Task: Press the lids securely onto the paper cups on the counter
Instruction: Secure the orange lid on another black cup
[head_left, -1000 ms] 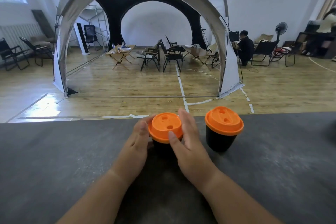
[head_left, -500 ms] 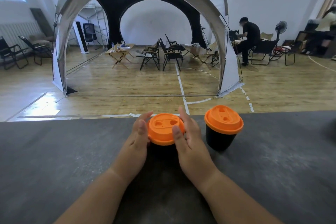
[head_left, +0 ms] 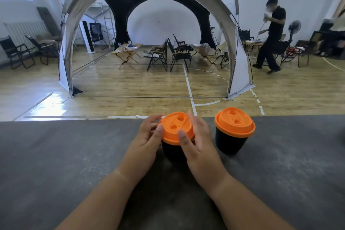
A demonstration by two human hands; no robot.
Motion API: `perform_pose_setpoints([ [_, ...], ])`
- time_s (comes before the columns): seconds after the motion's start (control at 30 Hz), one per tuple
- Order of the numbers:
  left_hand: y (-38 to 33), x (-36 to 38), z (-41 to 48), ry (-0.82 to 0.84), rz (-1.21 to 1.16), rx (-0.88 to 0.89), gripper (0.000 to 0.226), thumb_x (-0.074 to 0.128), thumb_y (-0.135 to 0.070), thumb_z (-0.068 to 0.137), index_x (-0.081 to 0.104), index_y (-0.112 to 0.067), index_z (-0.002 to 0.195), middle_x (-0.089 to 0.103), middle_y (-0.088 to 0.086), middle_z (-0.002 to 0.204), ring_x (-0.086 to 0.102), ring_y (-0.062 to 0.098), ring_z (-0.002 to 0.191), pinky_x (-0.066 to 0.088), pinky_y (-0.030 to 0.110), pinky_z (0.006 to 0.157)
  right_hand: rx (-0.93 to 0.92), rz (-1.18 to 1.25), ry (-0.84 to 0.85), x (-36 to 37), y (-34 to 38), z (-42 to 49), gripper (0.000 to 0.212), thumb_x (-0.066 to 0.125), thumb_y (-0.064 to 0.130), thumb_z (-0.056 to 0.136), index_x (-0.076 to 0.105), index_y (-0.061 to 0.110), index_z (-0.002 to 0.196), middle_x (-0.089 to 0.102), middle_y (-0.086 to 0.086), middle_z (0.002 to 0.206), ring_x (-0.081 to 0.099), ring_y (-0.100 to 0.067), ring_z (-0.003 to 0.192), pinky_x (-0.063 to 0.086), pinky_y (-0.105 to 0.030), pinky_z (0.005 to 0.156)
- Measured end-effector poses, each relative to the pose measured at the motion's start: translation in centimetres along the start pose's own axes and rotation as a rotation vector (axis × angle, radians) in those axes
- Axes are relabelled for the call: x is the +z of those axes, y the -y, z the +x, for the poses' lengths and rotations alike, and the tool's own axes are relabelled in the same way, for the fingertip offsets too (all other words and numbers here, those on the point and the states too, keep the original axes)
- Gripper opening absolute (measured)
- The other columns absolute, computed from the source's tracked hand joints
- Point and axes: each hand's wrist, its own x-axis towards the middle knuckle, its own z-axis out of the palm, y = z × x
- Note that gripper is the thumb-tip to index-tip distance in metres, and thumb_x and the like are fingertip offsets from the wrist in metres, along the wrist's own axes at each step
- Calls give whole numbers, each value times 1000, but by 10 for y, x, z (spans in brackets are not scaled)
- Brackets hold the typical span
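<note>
Two black paper cups stand on the dark grey counter (head_left: 65,155), each under an orange lid. The nearer cup (head_left: 172,152) sits between my hands, and its lid (head_left: 176,127) tilts a little toward me. My left hand (head_left: 147,140) touches the lid's left rim with its thumb, fingers spread behind. My right hand (head_left: 197,142) wraps the lid's right side, its thumb on the front rim. The second cup (head_left: 230,143) stands to the right with its lid (head_left: 234,122) on, untouched.
The counter's far edge runs just behind the cups. Beyond it lie a wooden floor, a large arched tent (head_left: 149,5) with folding chairs and tables, and a person (head_left: 272,37) in black walking at the right.
The lid has turned between my hands, and both thumbs have shifted along its rim. The nearer cup shows more of its body. The person in the background stood up and walks.
</note>
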Motion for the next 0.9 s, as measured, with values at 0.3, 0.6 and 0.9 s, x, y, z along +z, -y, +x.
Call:
perform_pose_setpoints([
  [0.3, -5, 3, -5, -6, -54, 11, 36, 29, -51, 89, 49, -37, 116, 59, -17, 113, 59, -7, 102, 49, 15, 89, 4, 18, 55, 0, 0, 1, 89, 52, 62, 87, 5, 34, 158, 16, 17, 162, 14, 1, 147, 17, -29, 122],
  [0.6, -9, 1, -6, 84, -136, -43, 43, 33, -61, 86, 50, -45, 122, 59, -15, 124, 59, -1, 111, 50, 26, 96, 25, 111, 74, -3, 1, 2, 93, 65, 64, 77, 15, 41, 152, 36, 19, 143, 38, 1, 133, 34, -18, 107],
  [0.9, -12, 9, -11, 139, -468, -230, 62, 66, -26, 74, 50, -33, 134, 71, 9, 110, 70, 27, 100, 59, 38, 71, 162, 455, 27, -22, 10, 13, 56, 42, 69, 85, 69, 24, 103, 75, -7, 94, 73, -22, 91, 60, -41, 81],
])
